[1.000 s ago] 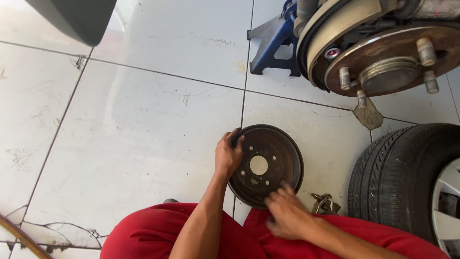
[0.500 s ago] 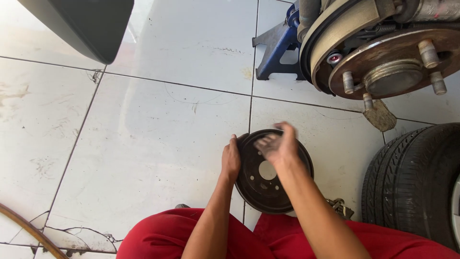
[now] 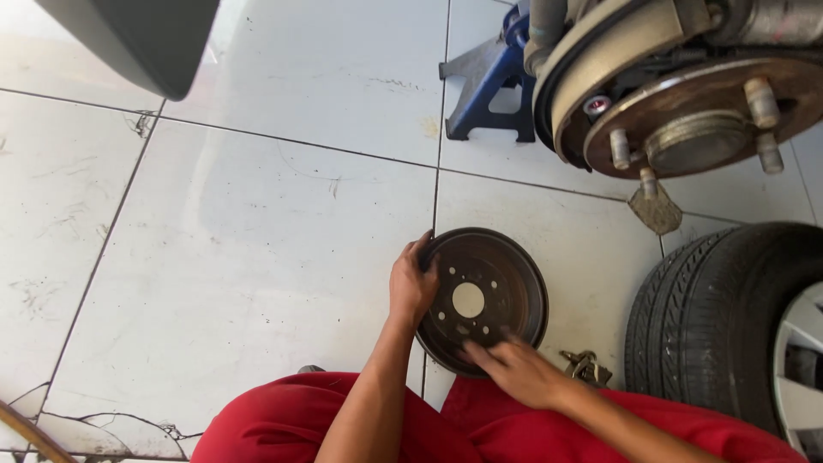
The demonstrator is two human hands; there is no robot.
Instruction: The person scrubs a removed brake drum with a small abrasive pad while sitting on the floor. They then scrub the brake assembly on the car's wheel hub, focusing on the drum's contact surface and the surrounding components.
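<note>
A dark, rusty brake drum (image 3: 497, 279) lies open side up on the white tiled floor in front of my knees. My left hand (image 3: 411, 287) grips its left rim. Resting inside the drum's near edge is my right hand (image 3: 514, 369), fingers spread flat on the inner face and somewhat blurred. It holds nothing that I can see. Both forearms reach out over my red trousers (image 3: 283, 424).
A bare wheel hub with studs (image 3: 694, 137) hangs at the upper right, with a blue jack stand (image 3: 484, 90) behind it. A removed tyre (image 3: 729, 330) lies at the right. Small metal parts (image 3: 587, 367) sit beside the drum. A dark body panel (image 3: 137, 39) is at the upper left.
My right hand swept from the drum's near edge up to its far side and has come back to the near edge. The left hand stayed on the rim.
</note>
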